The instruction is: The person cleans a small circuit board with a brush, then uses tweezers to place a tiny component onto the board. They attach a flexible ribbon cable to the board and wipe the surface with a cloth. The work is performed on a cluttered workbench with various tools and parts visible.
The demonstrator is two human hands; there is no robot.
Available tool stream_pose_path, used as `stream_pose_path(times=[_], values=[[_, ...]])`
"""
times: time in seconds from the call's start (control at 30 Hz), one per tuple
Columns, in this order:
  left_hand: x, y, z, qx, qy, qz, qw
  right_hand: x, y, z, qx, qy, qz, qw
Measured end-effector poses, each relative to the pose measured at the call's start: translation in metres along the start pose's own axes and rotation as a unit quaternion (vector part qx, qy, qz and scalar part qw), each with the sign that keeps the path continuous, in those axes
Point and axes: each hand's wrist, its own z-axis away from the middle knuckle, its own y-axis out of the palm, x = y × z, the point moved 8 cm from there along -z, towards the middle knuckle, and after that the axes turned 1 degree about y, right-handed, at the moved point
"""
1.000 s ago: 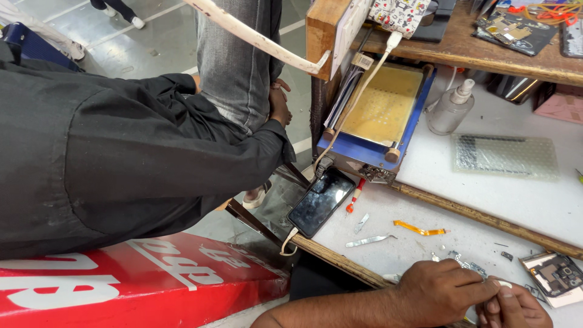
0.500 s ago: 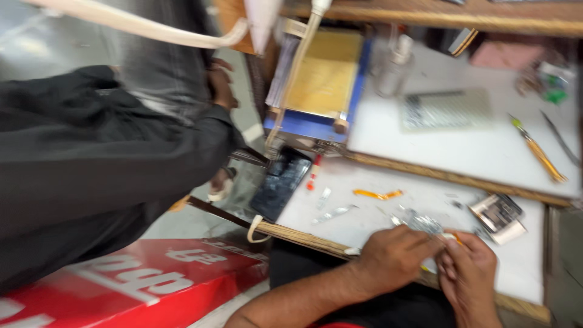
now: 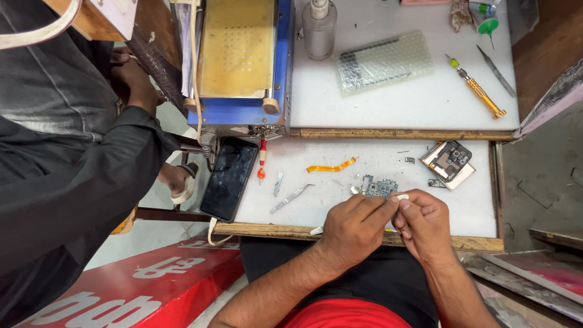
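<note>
I see my left hand [image 3: 355,228] and right hand [image 3: 425,225] meeting over the front part of the white work mat [image 3: 376,161], fingertips drawn together on a small white piece [image 3: 402,197]. It is pinched between thumb and finger of both hands, fingers nearly closed with only the piece between them. It is too small for me to tell its long axis or which way it points.

Just beyond my fingertips lies a small green circuit board [image 3: 379,186], flat on the mat, its long side running left to right, touching or nearly touching my left fingers. To its right sits an opened phone frame [image 3: 449,161], turned at an angle, near the mat's right edge. An orange flex cable [image 3: 331,166] lies left of the board, running left to right, and metal tweezers [image 3: 291,198] lie slanted further left. A dark phone [image 3: 229,178] rests at the mat's left edge, its long axis running away from me, partly overhanging.

Open room is mostly between the flex cable and the phone frame. The wooden front edge [image 3: 273,231] of the table is under my wrists. On the rear mat lie a yellow screwdriver [image 3: 477,90], a bubble-wrap pouch [image 3: 384,61] and a blue-and-yellow heating plate [image 3: 240,54]. Another person's dark sleeve [image 3: 73,182] fills the left.
</note>
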Motion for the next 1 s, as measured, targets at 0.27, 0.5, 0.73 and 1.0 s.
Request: stream_pose_path(times=[0.27, 0.5, 0.73, 1.0], values=[[0.047, 0.03, -0.065, -0.028, 0.042, -0.066, 0.997, 0.013, 0.01, 0.006, -0.046, -0.034, -0.041, 0.998], [0.072, 0.045, -0.115, 0.0, 0.064, -0.23, 0.971, 0.031, 0.036, 0.013, -0.02, -0.059, -0.042, 0.997], [0.026, -0.001, 0.005, 0.052, -0.123, 0.027, 0.991, 0.049, 0.044, 0.017, 0.076, -0.165, -0.176, 0.968], [-0.008, -0.033, 0.061, 0.084, -0.227, 0.17, 0.955, 0.033, 0.077, 0.038, 0.145, -0.21, 0.11, 0.961]])
